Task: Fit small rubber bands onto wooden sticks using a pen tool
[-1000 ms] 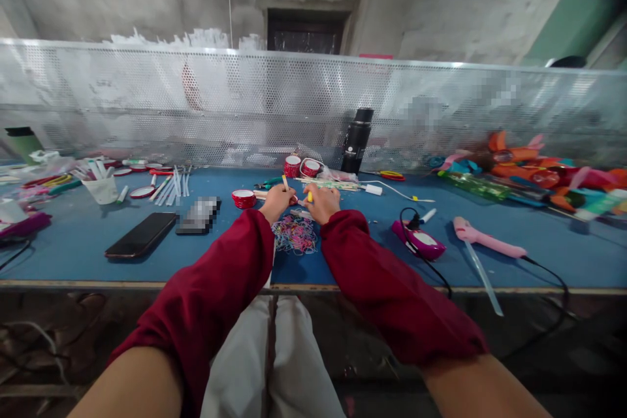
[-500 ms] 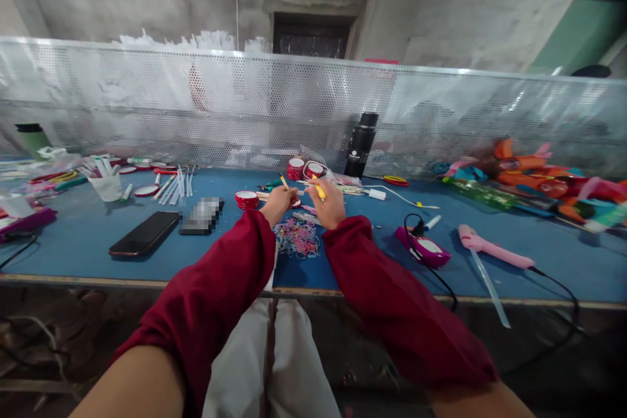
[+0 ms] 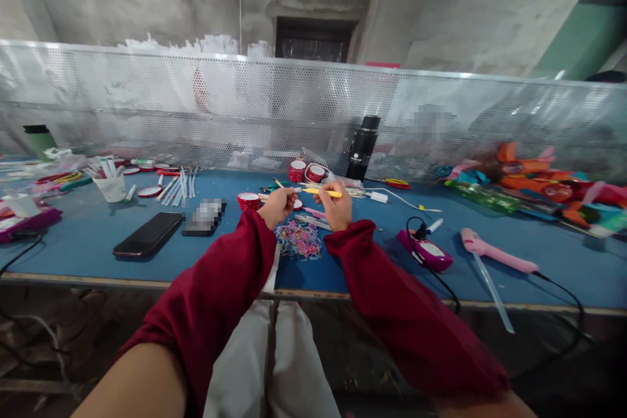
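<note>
My left hand (image 3: 277,208) is closed around a thin pencil-like stick (image 3: 277,182), whose tan end pokes out past the fingers. A small pale end shows on the other side of that hand. My right hand (image 3: 337,206) pinches a slim yellow-handled tool (image 3: 329,193), lying nearly level with its thin tip toward my left hand. The two hands are close but apart. Beneath them is a loose pile of multicoloured small rubber bands (image 3: 300,240). A red roll of tape (image 3: 249,201) stands left of my left hand. Pen-like tools (image 3: 314,221) lie behind the pile.
Two phones, one black (image 3: 147,235) and one blurred out (image 3: 204,217), lie to the left near a white cup (image 3: 112,188) of sticks. A black thermos (image 3: 363,149) stands at the back. Rightward are a purple corded device (image 3: 425,251) and a pink glue gun (image 3: 499,255).
My right hand has turned, bringing the yellow tool from a slanted pose to nearly level. The stick in my left hand tilts further left. The view has shifted slightly.
</note>
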The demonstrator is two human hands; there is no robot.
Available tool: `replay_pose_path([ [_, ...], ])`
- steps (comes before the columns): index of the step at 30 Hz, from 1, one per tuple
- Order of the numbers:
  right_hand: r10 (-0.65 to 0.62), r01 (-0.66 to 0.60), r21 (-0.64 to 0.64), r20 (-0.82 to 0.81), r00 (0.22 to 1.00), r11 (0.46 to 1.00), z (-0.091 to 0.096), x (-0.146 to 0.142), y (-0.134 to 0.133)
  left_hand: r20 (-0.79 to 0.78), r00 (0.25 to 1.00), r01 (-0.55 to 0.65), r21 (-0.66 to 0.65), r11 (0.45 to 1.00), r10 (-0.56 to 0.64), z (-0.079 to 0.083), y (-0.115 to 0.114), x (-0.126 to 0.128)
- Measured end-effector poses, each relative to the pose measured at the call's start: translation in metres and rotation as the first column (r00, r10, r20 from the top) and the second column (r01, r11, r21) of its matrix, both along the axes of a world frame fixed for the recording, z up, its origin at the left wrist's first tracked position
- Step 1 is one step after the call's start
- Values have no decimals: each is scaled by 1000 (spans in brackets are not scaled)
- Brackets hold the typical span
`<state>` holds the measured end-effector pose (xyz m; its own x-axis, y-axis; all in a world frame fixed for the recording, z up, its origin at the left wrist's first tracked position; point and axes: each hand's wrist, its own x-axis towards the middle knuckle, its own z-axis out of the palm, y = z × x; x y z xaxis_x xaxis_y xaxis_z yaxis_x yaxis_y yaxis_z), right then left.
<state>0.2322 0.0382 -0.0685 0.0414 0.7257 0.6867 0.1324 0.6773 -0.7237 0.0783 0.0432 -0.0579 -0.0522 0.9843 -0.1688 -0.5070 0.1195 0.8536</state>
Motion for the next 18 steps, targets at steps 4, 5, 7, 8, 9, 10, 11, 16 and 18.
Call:
replay_pose_path([
  [4, -38, 37, 12, 55, 998, 999, -3, 1, 2, -6, 1000, 19, 1, 1000, -19, -2, 2, 0],
  [5, -38, 37, 18, 69, 997, 999, -3, 2, 2, -8, 1000, 24, 3, 1000, -24, -3, 2, 0],
  [7, -37, 33, 36, 103, 994, 999, -3, 3, 2, -9, 1000, 29, 8, 1000, -29, -3, 2, 0],
  [8, -41, 36, 48, 123, 992, 998, -3, 3, 2, -9, 1000, 27, 11, 1000, -27, -3, 1, 0],
  [9, -52, 44, 61, 146, 988, 997, -2, 4, 2, -9, 1000, 23, 15, 1000, -23, -2, 1, 0],
  [10, -70, 58, 76, 167, 984, 995, -2, 5, 2, -9, 1000, 16, 19, 1000, -16, -2, 0, 0],
  [11, -86, 70, 90, 188, 978, 993, -2, 5, 3, -9, 1000, 9, 25, 1000, -9, -2, -1, 0],
  [16, -115, 81, 130, 283, 952, 988, -2, 8, 7, -16, 999, -30, 50, 998, 31, -2, -1, -1],
  [18, -131, 99, 121, 294, 947, 988, -3, 9, 8, -16, 999, -42, 62, 997, 43, -2, 1, -2],
])
